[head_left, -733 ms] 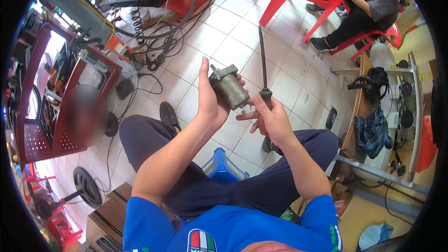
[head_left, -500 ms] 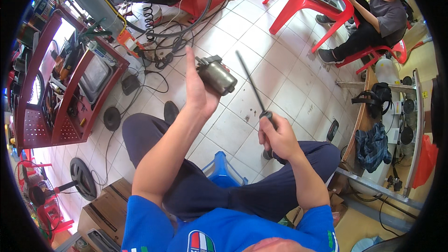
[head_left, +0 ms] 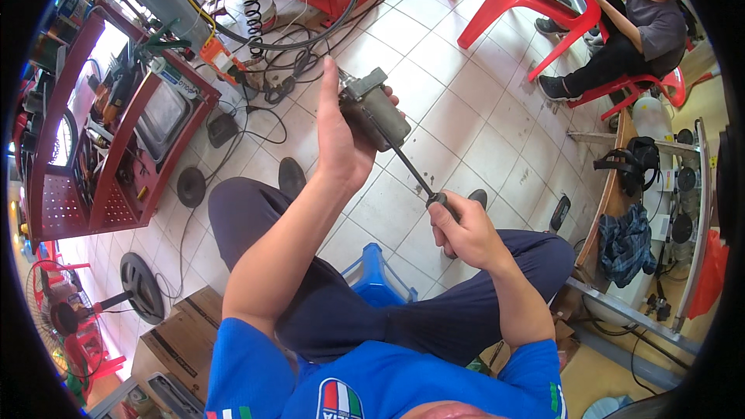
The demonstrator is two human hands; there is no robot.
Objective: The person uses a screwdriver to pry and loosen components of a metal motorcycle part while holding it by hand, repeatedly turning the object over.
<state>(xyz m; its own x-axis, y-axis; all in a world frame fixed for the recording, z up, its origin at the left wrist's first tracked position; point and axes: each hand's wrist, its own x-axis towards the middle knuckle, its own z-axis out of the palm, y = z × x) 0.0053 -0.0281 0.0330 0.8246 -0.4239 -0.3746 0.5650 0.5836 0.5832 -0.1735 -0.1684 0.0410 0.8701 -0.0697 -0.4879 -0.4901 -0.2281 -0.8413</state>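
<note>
In front of me, my left hand supports a dull grey cylindrical motor, with its fingers around the back and its thumb pointing up beside it. The motor is tilted, with a raised block on its upper side. A screwdriver with a long dark shaft and a black handle is gripped in my right hand. Its shaft runs up and left across the motor's side. Whether the tip is seated in a screw is too small to tell.
A blue stool stands between my knees on the tiled floor. To the left is a red tool rack. Cables lie near red machinery. At the far right, a person sits by a red chair holding parts; a workbench is on the right.
My right hand has brought the screwdriver from beside the motor to across it. My left hand has shifted slightly right with the motor, which has turned a little. The whole view has shifted slightly.
</note>
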